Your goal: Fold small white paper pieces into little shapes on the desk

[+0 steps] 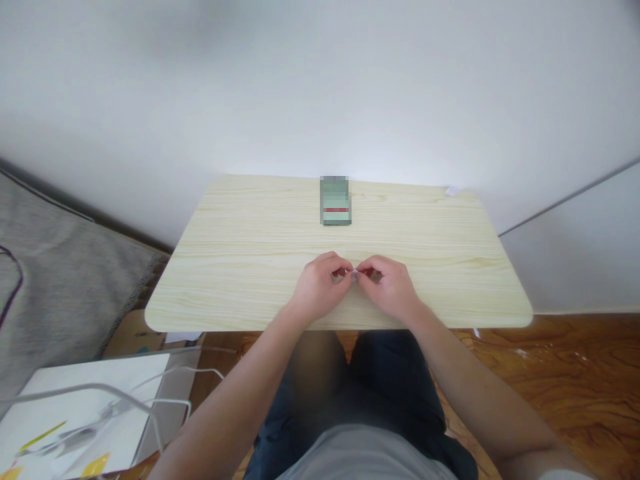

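Over the front half of the pale wooden table, my left hand point(325, 283) and my right hand point(387, 283) meet fingertip to fingertip. Both are closed in a pinch on a small whitish piece point(355, 274), which looks like a bit of paper; the fingers cover most of it, so its exact kind is unclear. Beyond the hands, a phone point(336, 201) with a blurred greenish screen lies near the table's back edge.
The table point(240, 253) stands against a white wall. A crumpled white scrap point(453, 191) lies at its back right corner. At the lower left are a white box point(145, 380) and white cables point(100, 387). White bits point(521, 353) lie on the wooden floor at right.
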Action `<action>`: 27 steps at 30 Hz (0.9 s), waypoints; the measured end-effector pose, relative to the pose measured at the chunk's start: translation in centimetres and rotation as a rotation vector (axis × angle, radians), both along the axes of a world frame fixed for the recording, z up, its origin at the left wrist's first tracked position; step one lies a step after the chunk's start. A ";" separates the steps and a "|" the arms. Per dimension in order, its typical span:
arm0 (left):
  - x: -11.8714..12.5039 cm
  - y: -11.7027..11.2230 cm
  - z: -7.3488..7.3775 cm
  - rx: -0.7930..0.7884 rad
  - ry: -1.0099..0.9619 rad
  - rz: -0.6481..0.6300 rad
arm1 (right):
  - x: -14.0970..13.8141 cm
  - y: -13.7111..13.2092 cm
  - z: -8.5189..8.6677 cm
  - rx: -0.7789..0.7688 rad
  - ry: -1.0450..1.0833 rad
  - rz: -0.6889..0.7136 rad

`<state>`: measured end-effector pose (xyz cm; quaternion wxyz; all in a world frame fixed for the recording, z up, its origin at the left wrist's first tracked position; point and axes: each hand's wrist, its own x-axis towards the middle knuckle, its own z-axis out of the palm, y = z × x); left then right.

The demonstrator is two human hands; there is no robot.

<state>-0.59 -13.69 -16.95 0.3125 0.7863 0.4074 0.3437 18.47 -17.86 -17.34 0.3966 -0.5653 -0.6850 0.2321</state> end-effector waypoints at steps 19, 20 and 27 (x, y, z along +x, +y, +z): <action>0.0 -0.2 -0.7 -0.017 -0.094 0.092 | 0.1 -0.4 -0.3 -0.001 0.016 -0.129; -0.1 -0.2 -0.6 -0.056 -0.126 0.109 | 0.1 -0.5 -0.4 -0.008 0.024 -0.140; -0.2 -0.1 -0.1 -0.219 -0.291 0.126 | 0.1 -0.7 0.4 -0.012 0.079 -0.056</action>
